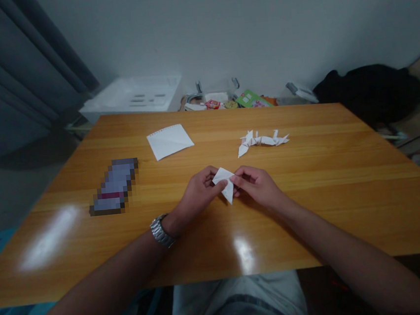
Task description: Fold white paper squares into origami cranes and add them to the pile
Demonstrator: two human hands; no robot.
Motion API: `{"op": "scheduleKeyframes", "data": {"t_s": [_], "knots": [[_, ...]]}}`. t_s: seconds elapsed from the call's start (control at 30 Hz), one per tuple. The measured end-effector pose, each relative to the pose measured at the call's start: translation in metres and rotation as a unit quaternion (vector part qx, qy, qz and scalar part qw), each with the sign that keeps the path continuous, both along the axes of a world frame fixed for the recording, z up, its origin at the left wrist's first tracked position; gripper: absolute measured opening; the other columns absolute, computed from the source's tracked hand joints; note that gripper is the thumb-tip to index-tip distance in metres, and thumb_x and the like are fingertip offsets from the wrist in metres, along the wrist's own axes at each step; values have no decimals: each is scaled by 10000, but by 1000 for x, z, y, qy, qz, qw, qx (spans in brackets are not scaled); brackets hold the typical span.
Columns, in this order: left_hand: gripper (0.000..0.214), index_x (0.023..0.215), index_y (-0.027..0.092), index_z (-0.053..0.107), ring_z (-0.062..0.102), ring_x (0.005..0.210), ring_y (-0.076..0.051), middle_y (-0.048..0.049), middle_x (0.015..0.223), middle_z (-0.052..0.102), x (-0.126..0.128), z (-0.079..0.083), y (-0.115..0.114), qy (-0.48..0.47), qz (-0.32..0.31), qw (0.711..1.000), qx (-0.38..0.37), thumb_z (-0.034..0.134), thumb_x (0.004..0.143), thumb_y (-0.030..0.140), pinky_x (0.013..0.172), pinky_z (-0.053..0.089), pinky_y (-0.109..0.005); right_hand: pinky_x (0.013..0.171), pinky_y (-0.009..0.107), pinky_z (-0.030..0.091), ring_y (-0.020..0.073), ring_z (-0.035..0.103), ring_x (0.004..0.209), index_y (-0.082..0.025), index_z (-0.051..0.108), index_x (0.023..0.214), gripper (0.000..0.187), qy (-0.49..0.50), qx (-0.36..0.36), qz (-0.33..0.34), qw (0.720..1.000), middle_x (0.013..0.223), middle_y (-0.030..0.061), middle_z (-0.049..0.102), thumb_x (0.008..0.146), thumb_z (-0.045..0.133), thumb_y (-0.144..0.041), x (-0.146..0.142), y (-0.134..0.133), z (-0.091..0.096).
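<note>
Between my two hands is a small piece of folded white paper (223,175), kite-like in outline with a point towards me. My left hand (201,190) pinches its left side, thumb on top, fingers partly hidden behind. On the right side, my right hand (256,183) grips the paper between thumb and fingers. Beyond my right hand lies a folded white paper figure (264,140), long and jointed with several pointed parts. A flat sheet of white paper (170,141) with a perforated edge rests farther off to the left.
A blurred-out phone-like device (114,186) lies on the left of the wooden table (331,185). Past the far edge stand a white tray-like box (133,93) and a green booklet (252,99) among small items. A black cloth-like heap (370,92) is at the far right.
</note>
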State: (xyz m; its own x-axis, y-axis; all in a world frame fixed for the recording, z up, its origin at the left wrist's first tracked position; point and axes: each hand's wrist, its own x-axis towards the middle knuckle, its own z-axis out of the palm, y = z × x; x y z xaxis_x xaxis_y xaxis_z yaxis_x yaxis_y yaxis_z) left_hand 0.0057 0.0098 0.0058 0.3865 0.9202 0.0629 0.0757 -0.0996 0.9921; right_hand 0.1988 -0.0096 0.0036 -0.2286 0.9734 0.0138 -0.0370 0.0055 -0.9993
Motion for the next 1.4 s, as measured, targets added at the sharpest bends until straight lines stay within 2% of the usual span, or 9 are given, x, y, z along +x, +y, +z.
{"op": "scheduleKeyframes", "data": {"t_s": [0.13, 0.23, 0.43, 0.63, 0.83, 0.93, 1.13, 1.4], "knots": [[300, 922, 148, 632, 701, 792, -179, -60, 875, 738, -1, 2, -1, 20, -2, 1000, 5, 698, 869, 436, 701, 566, -277, 630, 273, 579, 135, 670, 630, -197, 647, 797, 321, -4, 6, 0, 1000, 712, 0, 696, 874, 734, -496, 0, -1, -1], [304, 929, 145, 642, 693, 789, -178, -62, 874, 735, -3, 1, 0, 28, 9, 999, 16, 694, 876, 441, 691, 554, -271, 645, 290, 587, 143, 682, 643, -195, 652, 822, 343, -2, -19, 2, 1000, 739, 8, 710, 848, 750, -523, 0, -2, -1], [320, 915, 144, 652, 674, 778, -172, -52, 860, 720, -6, 2, 3, 36, 29, 999, 25, 708, 861, 454, 695, 537, -268, 648, 290, 569, 143, 687, 621, -166, 673, 799, 389, -38, -70, 66, 995, 706, 45, 732, 827, 762, -543, 1, -3, 0], [315, 928, 142, 652, 679, 812, -176, -63, 897, 725, -4, 3, 1, 10, 32, 999, 15, 715, 858, 443, 729, 537, -278, 626, 287, 558, 141, 676, 597, -170, 672, 817, 375, -58, -44, 34, 997, 685, 34, 727, 820, 768, -532, 0, -5, 4], [306, 926, 140, 656, 663, 771, -163, -48, 861, 711, -6, 4, 3, 25, 37, 998, 32, 711, 862, 435, 683, 525, -259, 646, 309, 580, 156, 688, 612, -177, 655, 791, 418, -24, -78, 53, 995, 685, 26, 728, 695, 867, -524, -3, -6, 5], [294, 918, 151, 649, 674, 771, -168, -42, 857, 718, -6, 6, 2, 33, 28, 999, 33, 707, 864, 434, 680, 536, -262, 642, 306, 582, 154, 684, 615, -176, 655, 792, 419, -18, -68, 58, 996, 687, 26, 723, 719, 850, -540, -2, -6, 6], [287, 909, 156, 649, 699, 771, -172, -57, 872, 737, -2, 6, -4, 40, -5, 999, 17, 712, 864, 432, 681, 561, -266, 614, 300, 607, 147, 678, 637, -212, 660, 915, 376, 11, -11, -27, 1000, 785, 12, 716, 766, 823, -516, -1, -4, 9], [291, 959, 150, 675, 723, 813, -190, -77, 897, 755, -1, 10, -5, 20, -12, 1000, 12, 642, 908, 434, 739, 589, -292, 614, 302, 599, 147, 667, 623, -203, 663, 874, 299, -32, 31, -58, 997, 766, 17, 713, 823, 782, -472, 4, -1, 7]]}}
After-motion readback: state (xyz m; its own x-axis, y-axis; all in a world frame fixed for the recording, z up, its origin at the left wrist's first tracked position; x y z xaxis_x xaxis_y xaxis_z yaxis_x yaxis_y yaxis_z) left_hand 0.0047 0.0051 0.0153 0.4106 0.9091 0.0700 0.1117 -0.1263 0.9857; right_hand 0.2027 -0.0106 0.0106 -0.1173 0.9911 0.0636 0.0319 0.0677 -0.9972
